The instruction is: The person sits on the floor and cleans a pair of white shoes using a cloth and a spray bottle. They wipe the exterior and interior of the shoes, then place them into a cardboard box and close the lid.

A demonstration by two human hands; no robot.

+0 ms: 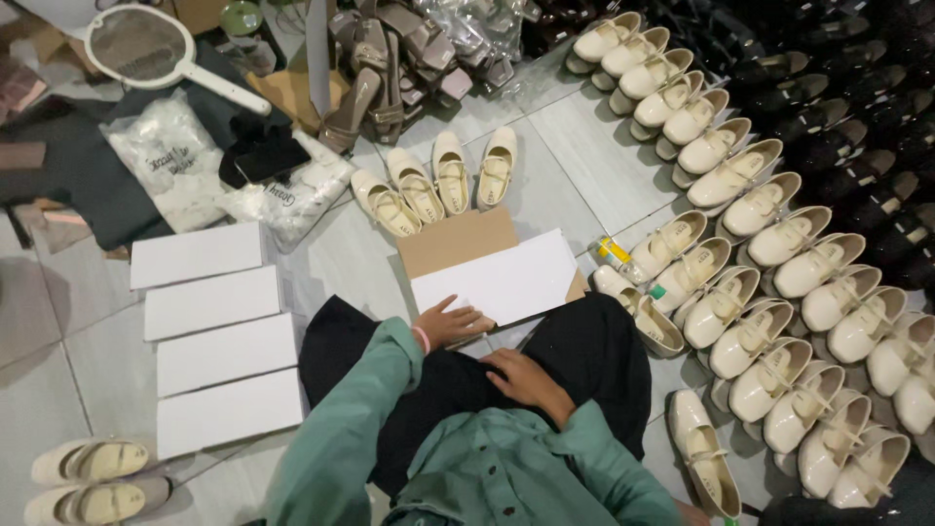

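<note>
I sit on a tiled floor in green sleeves and dark clothing. My left hand (450, 321) lies flat with fingers spread on the near edge of a flat white box (506, 281), which rests on a brown cardboard sheet (453, 239). My right hand (521, 378) rests loosely on my dark lap (594, 351) and holds nothing. Several cream strap shoes (433, 180) lie fanned out just beyond the cardboard.
Several flat white boxes (219, 336) lie in a column at left. Rows of cream shoes (779, 292) fill the right side, black shoes (857, 97) beyond them. Taupe heeled sandals (390, 68), plastic bags (175, 156), a racket-shaped swatter (141, 44) and a small yellow bottle (614, 253) lie around.
</note>
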